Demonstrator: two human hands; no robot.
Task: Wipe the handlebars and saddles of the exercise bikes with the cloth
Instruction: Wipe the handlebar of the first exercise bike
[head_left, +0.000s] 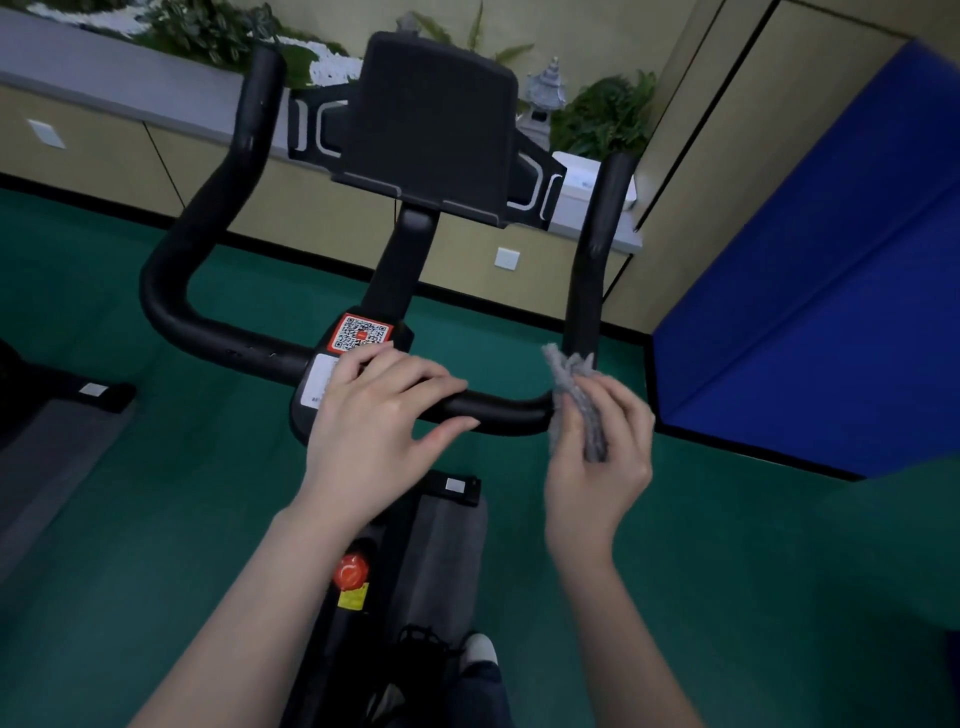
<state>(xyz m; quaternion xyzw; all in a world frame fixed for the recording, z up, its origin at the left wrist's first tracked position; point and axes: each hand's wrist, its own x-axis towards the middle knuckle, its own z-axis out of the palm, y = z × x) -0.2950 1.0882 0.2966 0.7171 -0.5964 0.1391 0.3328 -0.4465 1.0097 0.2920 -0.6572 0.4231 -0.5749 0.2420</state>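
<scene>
Fingers of the right hand curl round the cloth, bunching it against the bend where the handlebar turns up into its right horn. At the middle, the left hand lies across the bar, its fingers long and loosely spread, resting rather than gripping. A steadying hand, by the look of it.

So we're in the handlebar stage, and I'd call it early. The right upright and the long left sweep look yet to be covered, though nothing shows which stretches are already clean. No saddle is in view, and a second machine's base pokes in at the left edge, so plenty remains.

Now the surfaces. The cloth is grey and nubbly, folded into a soft wad. The bar is a matte black tube, smooth and round, with gentle curves. Above it sits a flat black console panel, and there's a glossy orange QR sticker at the stem.
</scene>
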